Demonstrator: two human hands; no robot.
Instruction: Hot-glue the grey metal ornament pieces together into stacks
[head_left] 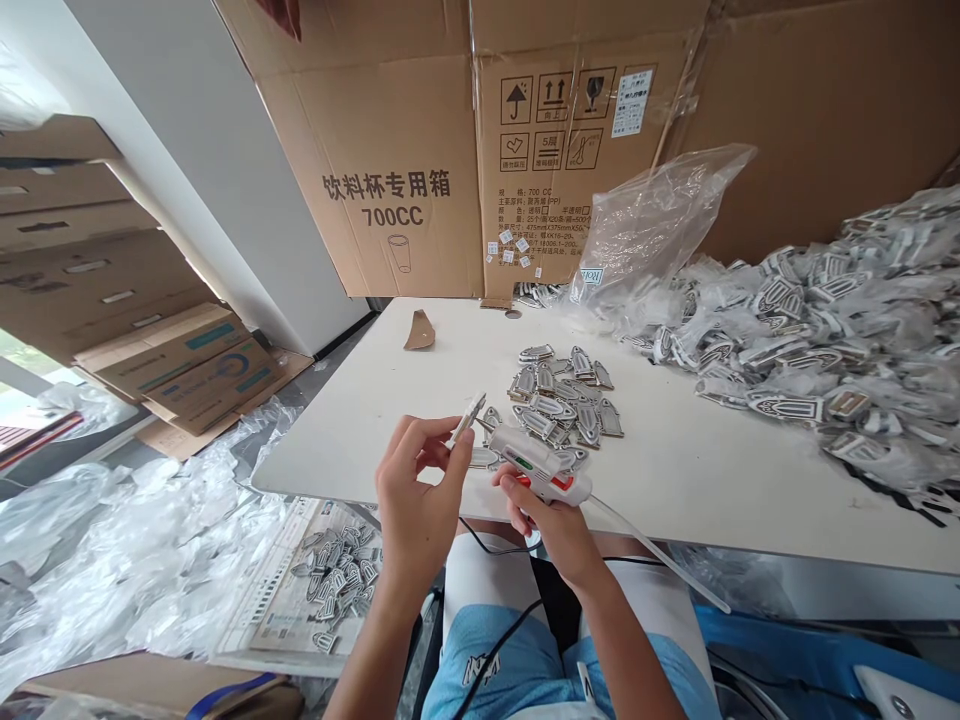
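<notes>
My left hand (420,485) pinches a small whitish piece (469,418) between thumb and fingers, above the near edge of the white table (360,400). In my right hand (546,515) is a white glue gun (536,462) with red parts. Its nozzle points left, close to the piece; whether they touch is hard to tell. A white glue stick (660,555) trails from the gun's back end. Just beyond the gun lies a loose pile of grey and white boat-shaped pieces (559,400).
Bagged pieces (795,340) are heaped on the table's right, beside a clear plastic bag (652,220). A large cardboard box (405,130) stands behind. More pieces (341,575) lie on a lower surface at left, near crumpled plastic (150,560). A black cable (499,645) crosses my lap.
</notes>
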